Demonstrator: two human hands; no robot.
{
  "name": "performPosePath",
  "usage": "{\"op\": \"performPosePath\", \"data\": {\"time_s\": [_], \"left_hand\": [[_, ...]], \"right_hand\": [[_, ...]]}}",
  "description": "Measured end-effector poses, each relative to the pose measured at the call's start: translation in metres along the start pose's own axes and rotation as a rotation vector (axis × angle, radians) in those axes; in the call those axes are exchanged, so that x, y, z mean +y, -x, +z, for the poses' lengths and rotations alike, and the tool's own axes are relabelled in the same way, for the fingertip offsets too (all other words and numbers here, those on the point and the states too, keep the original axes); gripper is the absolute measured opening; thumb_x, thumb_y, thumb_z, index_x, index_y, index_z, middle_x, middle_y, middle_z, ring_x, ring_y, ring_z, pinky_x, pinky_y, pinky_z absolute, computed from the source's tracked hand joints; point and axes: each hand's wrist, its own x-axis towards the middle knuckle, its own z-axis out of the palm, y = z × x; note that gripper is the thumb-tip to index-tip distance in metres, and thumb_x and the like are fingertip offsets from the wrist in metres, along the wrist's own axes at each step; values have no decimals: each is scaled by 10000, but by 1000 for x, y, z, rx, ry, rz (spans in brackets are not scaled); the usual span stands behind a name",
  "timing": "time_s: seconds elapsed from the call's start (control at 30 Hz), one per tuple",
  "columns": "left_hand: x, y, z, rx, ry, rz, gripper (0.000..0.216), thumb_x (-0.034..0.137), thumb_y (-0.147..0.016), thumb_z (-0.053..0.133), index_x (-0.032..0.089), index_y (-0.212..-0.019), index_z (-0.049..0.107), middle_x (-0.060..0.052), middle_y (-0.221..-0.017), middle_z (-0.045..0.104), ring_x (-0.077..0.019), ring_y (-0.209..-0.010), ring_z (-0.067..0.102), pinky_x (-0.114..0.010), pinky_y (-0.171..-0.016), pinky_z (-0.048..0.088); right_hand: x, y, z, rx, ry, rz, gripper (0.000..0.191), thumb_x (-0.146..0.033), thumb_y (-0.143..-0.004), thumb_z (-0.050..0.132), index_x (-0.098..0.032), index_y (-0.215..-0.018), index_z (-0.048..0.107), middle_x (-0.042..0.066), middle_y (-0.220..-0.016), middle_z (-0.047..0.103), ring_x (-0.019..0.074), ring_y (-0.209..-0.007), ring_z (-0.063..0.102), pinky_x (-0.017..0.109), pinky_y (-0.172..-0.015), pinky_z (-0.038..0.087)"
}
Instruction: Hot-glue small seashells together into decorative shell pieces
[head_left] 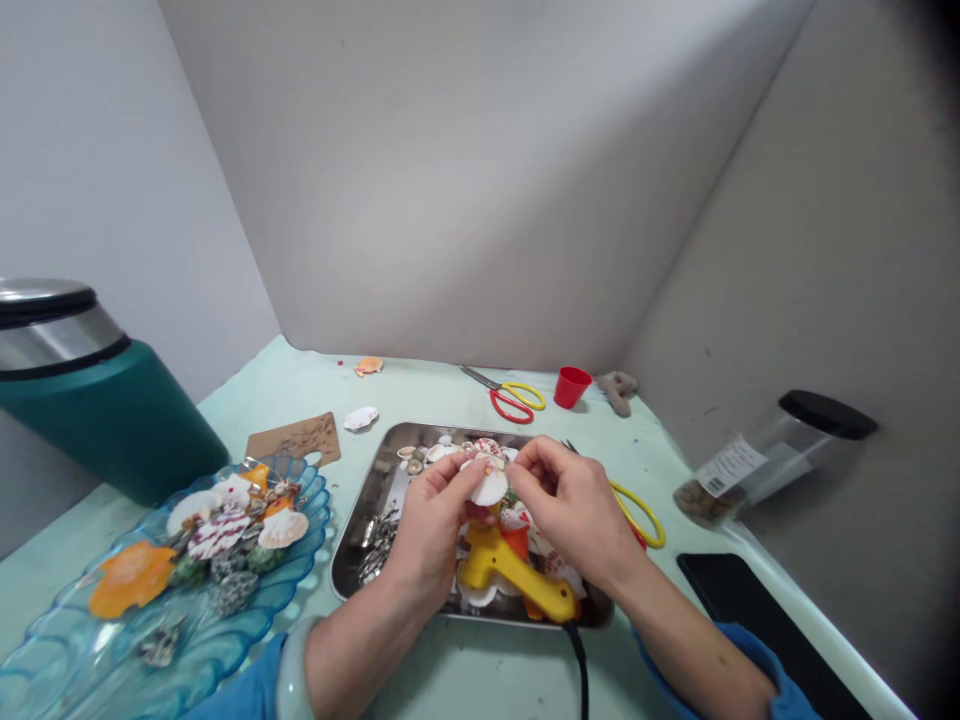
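My left hand (429, 525) and my right hand (574, 505) meet over a metal tray (367, 500) and pinch a white scallop shell (489, 485) between their fingertips. Under the hands, inside the tray, lie a yellow glue gun (517, 577) with a black cord, several small shells and some metal bits. The shell is held just above the tray's middle.
A blue glass dish (247, 600) with coloured shells lies at the left. A teal bin (97, 400) stands behind it. Red-and-yellow scissors (514, 397), a red cup (571, 386), loose shells, a brown card (296, 438), a tilted jar (772, 455) and a black phone (765, 620) lie around.
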Motion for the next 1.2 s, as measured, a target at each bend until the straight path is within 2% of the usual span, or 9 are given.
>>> {"op": "performPosePath", "data": {"time_s": [0.37, 0.67, 0.87, 1.03, 1.2], "left_hand": [[-1, 0, 0, 58, -30, 12, 236, 301, -688, 716, 99, -792, 652, -58, -756, 637, -100, -599, 528, -184, -473, 432], [-4, 0, -3, -35, -64, 6, 215, 307, -718, 697, 123, -800, 621, -34, -762, 594, -100, -605, 519, -207, -500, 446], [-6, -1, -3, 11, -69, 28, 244, 365, -739, 670, 135, -734, 589, -5, -672, 558, -89, -562, 481, -197, -474, 412], [-6, -2, -3, 33, -13, 31, 231, 343, -727, 684, 131, -729, 590, -2, -653, 574, -78, -531, 468, -191, -465, 373], [-4, 0, -2, 34, -8, 48, 224, 333, -720, 692, 131, -719, 594, 11, -624, 570, -74, -518, 459, -191, -477, 362]], "right_hand": [[1, 1, 3, -30, 40, -44, 130, -274, -837, 524, -215, -722, 518, -57, -557, 552, 120, -516, 498, 229, -515, 347], [2, 2, 2, -8, 79, -29, 169, -281, -823, 551, -211, -674, 510, -59, -524, 535, 118, -494, 490, 226, -502, 335], [3, 1, 4, -48, 70, -46, 186, -291, -842, 546, -209, -679, 511, -60, -532, 541, 116, -497, 485, 228, -504, 333], [4, 1, 5, -79, 5, -94, 109, -285, -865, 542, -212, -784, 542, -53, -603, 576, 121, -551, 521, 231, -541, 368], [4, 3, 4, -47, -20, -205, 43, -235, -874, 540, -205, -860, 566, -16, -758, 617, 138, -672, 557, 244, -616, 405]]}}
